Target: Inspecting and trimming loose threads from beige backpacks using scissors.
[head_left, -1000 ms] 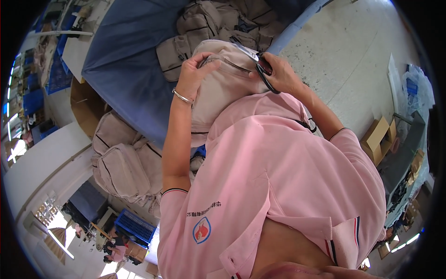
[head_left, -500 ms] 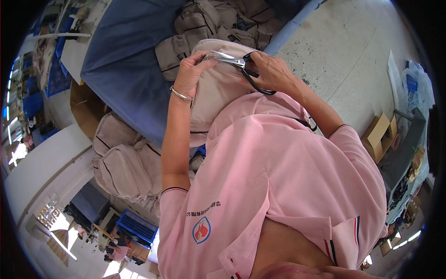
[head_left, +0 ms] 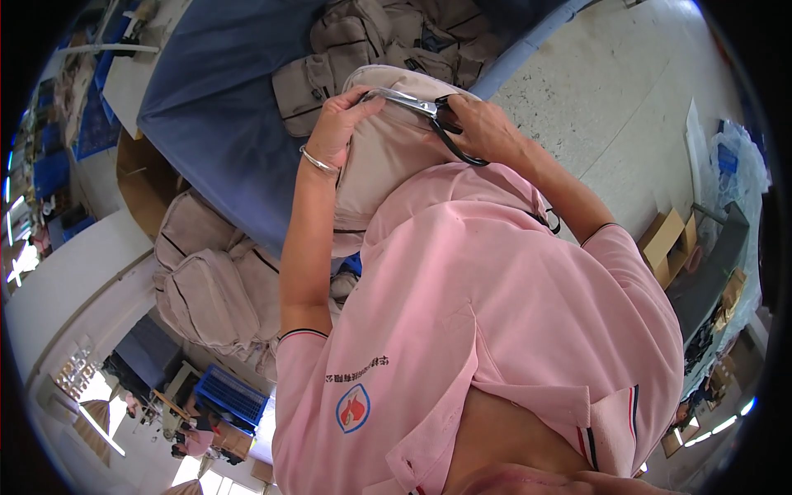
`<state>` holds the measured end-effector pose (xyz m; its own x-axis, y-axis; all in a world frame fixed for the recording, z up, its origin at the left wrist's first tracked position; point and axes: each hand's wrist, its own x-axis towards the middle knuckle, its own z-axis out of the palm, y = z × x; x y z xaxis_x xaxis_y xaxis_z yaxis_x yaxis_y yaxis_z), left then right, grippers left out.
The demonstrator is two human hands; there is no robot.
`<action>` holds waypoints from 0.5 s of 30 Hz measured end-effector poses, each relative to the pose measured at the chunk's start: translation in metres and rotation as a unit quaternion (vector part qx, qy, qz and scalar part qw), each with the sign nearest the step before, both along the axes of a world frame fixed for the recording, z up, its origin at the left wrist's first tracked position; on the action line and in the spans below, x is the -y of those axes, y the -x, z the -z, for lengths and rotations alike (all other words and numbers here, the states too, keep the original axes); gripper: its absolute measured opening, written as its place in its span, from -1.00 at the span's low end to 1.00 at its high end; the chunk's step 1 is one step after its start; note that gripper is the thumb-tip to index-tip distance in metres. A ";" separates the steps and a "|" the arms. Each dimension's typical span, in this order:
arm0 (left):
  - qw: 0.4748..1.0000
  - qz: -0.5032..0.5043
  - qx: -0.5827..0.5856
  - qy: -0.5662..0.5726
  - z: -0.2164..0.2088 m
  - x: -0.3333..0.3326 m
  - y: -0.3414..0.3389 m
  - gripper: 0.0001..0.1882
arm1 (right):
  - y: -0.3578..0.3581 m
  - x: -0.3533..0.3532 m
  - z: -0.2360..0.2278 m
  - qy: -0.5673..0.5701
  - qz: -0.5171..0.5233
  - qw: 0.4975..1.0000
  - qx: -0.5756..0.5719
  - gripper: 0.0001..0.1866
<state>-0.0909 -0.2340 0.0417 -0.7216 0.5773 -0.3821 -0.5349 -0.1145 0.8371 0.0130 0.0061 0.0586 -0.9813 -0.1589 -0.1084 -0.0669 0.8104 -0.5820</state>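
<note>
A beige backpack (head_left: 375, 165) rests against my front, its top edge raised. My left hand (head_left: 345, 115) has its thumb and fingers pinched on the cloth near that edge. In my right hand (head_left: 483, 128) is a pair of scissors (head_left: 429, 110) with black handles and silver blades. The blades lie across the upper part of the backpack and point left, with their tips by my left fingertips. They look nearly closed. Whatever lies between the tips, perhaps a thread, is too small to make out.
Beyond my hands, a large blue cloth-lined bin (head_left: 223, 107) holds several beige backpacks (head_left: 355, 37). More backpacks (head_left: 214, 289) are piled at the left. Right of me are a cardboard box (head_left: 664, 243) and clear plastic bags (head_left: 734, 165). A blue crate (head_left: 235, 396) stands farther off.
The scissor blades were parted and now look almost together. Both hands have stayed nearly in place. The whole view has shifted slightly.
</note>
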 end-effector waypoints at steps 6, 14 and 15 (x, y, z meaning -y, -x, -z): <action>0.999 0.027 -0.013 -0.019 0.004 0.005 0.003 -0.77 | 0.006 -0.012 -0.007 -0.018 -0.031 0.999 -0.011 -0.51; 0.996 0.055 -0.066 -0.012 0.004 0.005 0.001 -0.79 | 0.023 -0.029 -0.027 -0.104 -0.102 0.989 -0.015 -0.56; 0.996 0.057 -0.069 -0.011 0.004 0.005 0.001 -0.79 | 0.026 -0.031 -0.029 -0.127 -0.119 0.985 -0.016 -0.54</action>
<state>-0.0918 -0.2389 0.0381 -0.6955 0.6658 -0.2701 -0.4249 -0.0781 0.9019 -0.0127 0.0369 0.0877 -0.9235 -0.3559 -0.1433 -0.2871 0.8887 -0.3574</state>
